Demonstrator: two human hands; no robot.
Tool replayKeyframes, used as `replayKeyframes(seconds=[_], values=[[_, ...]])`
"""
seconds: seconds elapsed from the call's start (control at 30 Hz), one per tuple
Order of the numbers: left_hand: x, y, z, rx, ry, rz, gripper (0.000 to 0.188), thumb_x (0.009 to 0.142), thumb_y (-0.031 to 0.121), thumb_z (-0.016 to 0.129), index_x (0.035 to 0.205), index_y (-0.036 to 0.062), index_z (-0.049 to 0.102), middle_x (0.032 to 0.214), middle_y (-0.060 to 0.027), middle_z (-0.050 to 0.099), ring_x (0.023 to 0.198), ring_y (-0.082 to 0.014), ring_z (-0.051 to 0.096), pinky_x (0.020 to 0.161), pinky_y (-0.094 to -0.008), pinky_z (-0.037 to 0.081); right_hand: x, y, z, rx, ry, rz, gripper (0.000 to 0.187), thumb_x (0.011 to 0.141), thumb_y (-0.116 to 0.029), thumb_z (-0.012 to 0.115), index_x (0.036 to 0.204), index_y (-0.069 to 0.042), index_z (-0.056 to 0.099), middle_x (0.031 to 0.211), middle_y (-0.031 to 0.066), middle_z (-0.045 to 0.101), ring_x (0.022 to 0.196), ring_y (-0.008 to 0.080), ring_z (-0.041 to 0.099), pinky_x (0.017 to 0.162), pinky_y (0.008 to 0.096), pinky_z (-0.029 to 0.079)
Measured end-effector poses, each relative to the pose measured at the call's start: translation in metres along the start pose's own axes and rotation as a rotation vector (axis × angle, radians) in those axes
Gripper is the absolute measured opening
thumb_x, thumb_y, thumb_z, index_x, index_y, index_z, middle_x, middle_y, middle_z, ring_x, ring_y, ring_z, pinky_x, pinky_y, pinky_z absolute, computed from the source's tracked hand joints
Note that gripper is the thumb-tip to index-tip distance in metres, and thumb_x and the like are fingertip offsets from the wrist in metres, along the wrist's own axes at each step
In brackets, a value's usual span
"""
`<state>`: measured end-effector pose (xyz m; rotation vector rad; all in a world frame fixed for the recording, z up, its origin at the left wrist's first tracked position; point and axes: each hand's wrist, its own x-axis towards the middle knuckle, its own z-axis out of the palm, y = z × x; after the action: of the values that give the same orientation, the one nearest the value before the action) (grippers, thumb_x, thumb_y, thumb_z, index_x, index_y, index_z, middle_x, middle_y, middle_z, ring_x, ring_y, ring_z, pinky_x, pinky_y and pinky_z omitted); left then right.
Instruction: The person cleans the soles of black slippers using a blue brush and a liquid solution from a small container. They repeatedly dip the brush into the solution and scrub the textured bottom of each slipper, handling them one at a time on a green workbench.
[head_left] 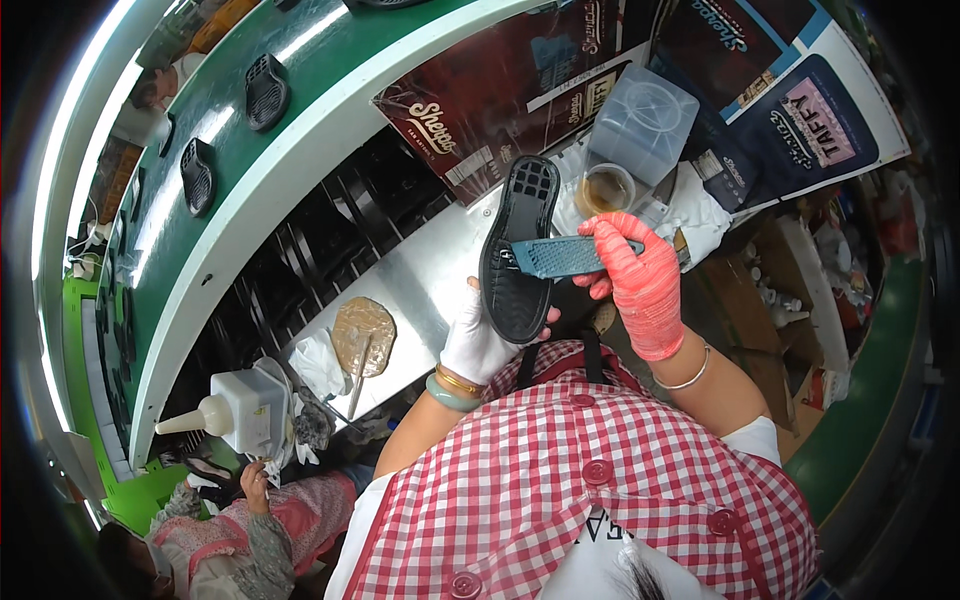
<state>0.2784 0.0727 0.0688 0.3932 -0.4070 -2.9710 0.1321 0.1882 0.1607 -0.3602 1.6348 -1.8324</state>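
Note:
My left hand, in a white glove, is closed around the lower part of a black shoe sole, with fingertips showing at its right edge. The sole stands nearly upright in view, its inner side with a grid of square hollows toward me. A coral-red glove covers my right hand, which pinches a flat blue-grey strip-like tool with a dimpled surface. The tool's left end overlaps the middle of the sole; whether it touches is unclear. Just above my right hand stands a clear cup holding brownish liquid.
A metal bench carries a brown round pad with a thin stick and a white cloth. Left is a white nozzle bottle. Behind runs a green conveyor with several soles. A co-worker sits lower left.

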Motion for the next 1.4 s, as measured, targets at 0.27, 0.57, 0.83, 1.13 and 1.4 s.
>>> replayKeyframes(seconds=[0.27,0.57,0.83,1.13,1.4], values=[[0.0,0.0,0.002,0.018,-0.016,-0.007,0.075,0.084,0.063,0.042,0.132,0.0066,0.037,0.121,-0.0154,0.053,0.099,-0.0327,0.06,0.079,-0.0402,0.054,0.004,0.002,0.003,-0.049,-0.046,0.026,0.022,0.092,-0.019,0.053,0.098,0.0,0.062,0.079,0.0057,0.064,0.061,0.0086,0.061,0.047,0.0172,0.045],[-0.002,0.005,0.011,0.05,0.104,-0.018,0.074,0.084,0.067,0.035,0.128,0.0078,0.043,0.112,-0.0146,0.057,0.087,-0.0287,0.06,0.071,-0.0411,0.052,-0.015,-0.013,0.012,-0.186,-0.162,0.19,0.02,0.091,-0.021,0.054,0.094,-0.003,0.063,0.073,0.0042,0.063,0.058,0.0065,0.059,0.048,0.0177,0.043],[-0.007,0.015,0.012,0.007,0.235,-0.085,0.064,0.089,0.063,0.03,0.122,0.0109,0.048,0.101,-0.0145,0.06,0.073,-0.0287,0.059,0.059,-0.0386,0.049,-0.007,-0.019,0.016,-0.335,-0.414,0.172,0.021,0.09,-0.019,0.055,0.098,-0.002,0.063,0.078,0.003,0.063,0.059,0.0061,0.057,0.051,0.0184,0.044],[-0.014,0.028,-0.014,0.086,0.197,-0.255,0.054,0.093,0.053,0.031,0.118,0.0098,0.051,0.096,-0.0134,0.063,0.065,-0.0274,0.06,0.053,-0.0379,0.05,0.019,-0.031,0.043,-0.515,-0.658,0.366,0.028,0.088,-0.025,0.057,0.101,-0.001,0.062,0.073,0.0042,0.062,0.053,0.0071,0.057,0.046,0.0204,0.042],[-0.022,0.044,-0.038,0.234,0.002,-0.23,0.034,0.092,0.026,0.044,0.121,0.0077,0.048,0.106,-0.0078,0.06,0.091,-0.0191,0.06,0.075,-0.0338,0.05,0.023,-0.018,0.06,-0.525,-0.68,0.42,0.028,0.085,-0.023,0.06,0.098,0.001,0.063,0.072,0.006,0.062,0.051,0.0084,0.055,0.053,0.0216,0.044]])
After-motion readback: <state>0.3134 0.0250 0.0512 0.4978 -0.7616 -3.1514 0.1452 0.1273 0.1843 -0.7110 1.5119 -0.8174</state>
